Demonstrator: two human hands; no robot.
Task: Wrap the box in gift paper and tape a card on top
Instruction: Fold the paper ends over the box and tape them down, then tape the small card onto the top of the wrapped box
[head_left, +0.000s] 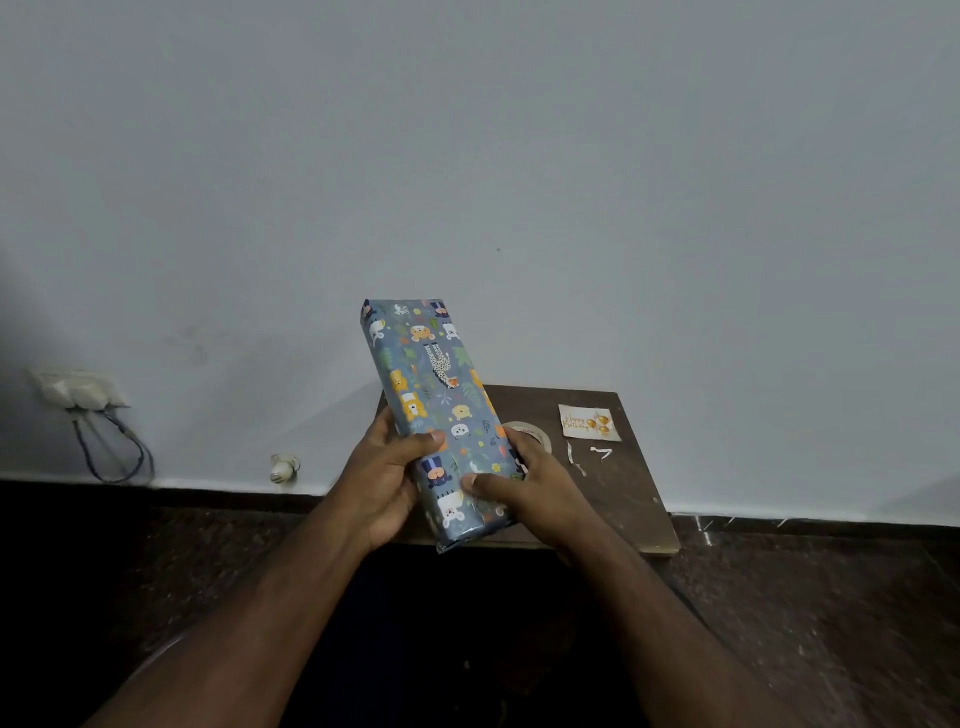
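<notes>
Room: pale grey-blue wall (519, 156) over a dark speckled floor (831, 623), with a white skirting line where the two meet.
Table: small dark brown wooden table (623, 499) pushed against the wall, just right of centre.
Box: long flat box (434, 410) fully covered in blue gift paper printed with cartoon animals and leaves; it is lifted above the table's left part and tilted, its far end pointing toward 11 o'clock and up in front of the wall.
Left hand: left hand (384, 483) grips the box's near left edge, thumb curled over the top face, fingers hidden under it.
Right hand: right hand (530, 493) grips the near right edge, thumb lying flat across the patterned top, fingers wrapped round the side.
Card: small white card (589, 422) with gold lettering and gold balloons lies flat on the table at about 2 o'clock from the hands, well apart from the box.
Tape: roll of tape (535, 434) lies flat on the table, just beyond the right hand, between box and card; partly hidden.
Scraps: two or three thin white strips (600, 453), possibly tape backing, lie just below the card.
Wall fittings: white switch box (78, 389) with a looping blue cable (111, 457) at 9 o'clock; small white plug-like fitting (283, 467) low on the wall, left of the hands.
</notes>
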